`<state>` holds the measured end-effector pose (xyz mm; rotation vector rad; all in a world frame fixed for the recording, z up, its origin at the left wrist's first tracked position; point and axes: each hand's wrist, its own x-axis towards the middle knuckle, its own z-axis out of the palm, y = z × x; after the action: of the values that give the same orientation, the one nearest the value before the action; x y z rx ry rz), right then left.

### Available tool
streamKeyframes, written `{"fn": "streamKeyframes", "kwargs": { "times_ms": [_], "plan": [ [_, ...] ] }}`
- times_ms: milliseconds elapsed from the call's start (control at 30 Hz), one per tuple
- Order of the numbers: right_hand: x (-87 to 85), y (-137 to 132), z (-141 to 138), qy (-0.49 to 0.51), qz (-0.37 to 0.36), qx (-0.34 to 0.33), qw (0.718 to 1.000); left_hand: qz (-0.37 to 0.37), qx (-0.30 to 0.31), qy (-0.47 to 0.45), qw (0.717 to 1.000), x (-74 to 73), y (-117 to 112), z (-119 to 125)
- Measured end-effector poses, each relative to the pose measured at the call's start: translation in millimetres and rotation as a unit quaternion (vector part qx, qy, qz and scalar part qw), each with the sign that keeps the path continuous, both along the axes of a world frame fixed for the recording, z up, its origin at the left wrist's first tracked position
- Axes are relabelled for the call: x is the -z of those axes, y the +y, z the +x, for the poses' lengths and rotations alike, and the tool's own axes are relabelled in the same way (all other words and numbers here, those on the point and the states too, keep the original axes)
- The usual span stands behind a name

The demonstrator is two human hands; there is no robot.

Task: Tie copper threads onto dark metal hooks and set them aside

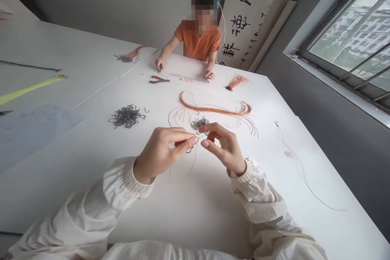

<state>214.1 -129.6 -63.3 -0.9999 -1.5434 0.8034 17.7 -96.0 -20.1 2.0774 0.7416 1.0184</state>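
Note:
My left hand (167, 146) is closed in a pinch, thumb against forefinger, over the white table. A small dark fishing hook (189, 151) shows just below these fingertips, and a thin line (193, 162) hangs down beside it. Close by on the right, my right hand (224, 146) has thumb and forefinger apart; I see nothing held between them. Just beyond the hands lies a small pile of dark hooks (199, 123), partly hidden by the right fingers. Behind it stretches a bundle of orange-brown line (213, 109) with loose, curling ends.
A larger hook pile (127, 116) lies to the left. One hook with line (300, 162) lies at right. Across the table (100, 158) sits a person in orange (198, 42), near red-handled pliers (159, 79) and a ruler (189, 77). Yellow strands (33, 88) are far left.

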Motion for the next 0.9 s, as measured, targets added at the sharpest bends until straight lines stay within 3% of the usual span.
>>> {"fn": "streamKeyframes", "kwargs": {
  "times_ms": [133,233,600,900],
  "plan": [
    [4.5,-6.1,-15.6,0.048,0.014,0.022,0.998,0.024,0.025,0.032,0.999,5.4,-3.1,4.2],
    [5.3,-3.3,-11.8,0.078,0.035,0.044,0.995,0.029,0.019,0.037,0.999,4.4,-2.9,1.8],
    [-4.8,26.9,97.1,0.220,0.102,0.215,0.946,0.020,-0.016,0.032,0.999,5.5,2.4,-1.9],
    [-13.2,21.6,121.8,0.226,0.150,0.245,0.931,0.012,-0.023,0.025,0.999,6.6,1.7,-2.2]
  ]
}}
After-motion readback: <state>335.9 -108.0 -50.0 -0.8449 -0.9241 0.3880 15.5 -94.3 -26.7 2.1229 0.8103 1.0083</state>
